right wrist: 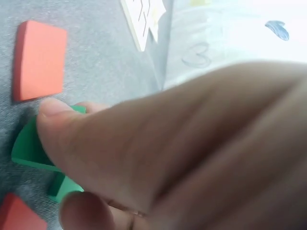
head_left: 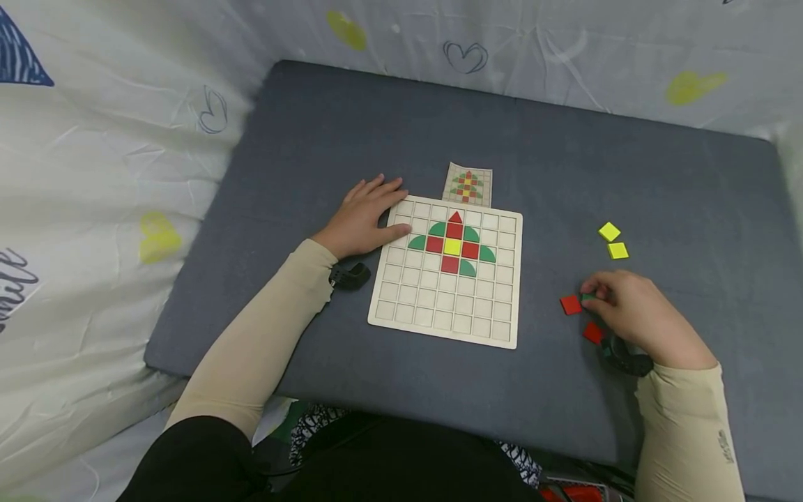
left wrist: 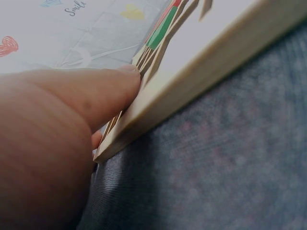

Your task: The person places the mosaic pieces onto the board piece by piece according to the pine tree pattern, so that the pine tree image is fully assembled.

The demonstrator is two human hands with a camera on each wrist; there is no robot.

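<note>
A pale wooden grid board [head_left: 439,300] lies on the table, with red, green and yellow pieces set in its upper squares. My left hand [head_left: 364,219] rests spread at its upper left corner, the thumb on the board's edge [left wrist: 144,112]. To the right of the board, my right hand [head_left: 627,307] pinches a green piece [right wrist: 31,146] between thumb and fingers. Beside it lie a red square [head_left: 571,305] and another red piece [head_left: 593,332]. Another green piece [right wrist: 64,187] shows under the hand in the right wrist view.
A small pattern card [head_left: 467,185] touches the board's far edge. Two yellow squares [head_left: 609,231] lie beyond my right hand. White sheeting with drawn hearts [head_left: 465,57] hangs behind and to the left of the grey table [head_left: 351,118].
</note>
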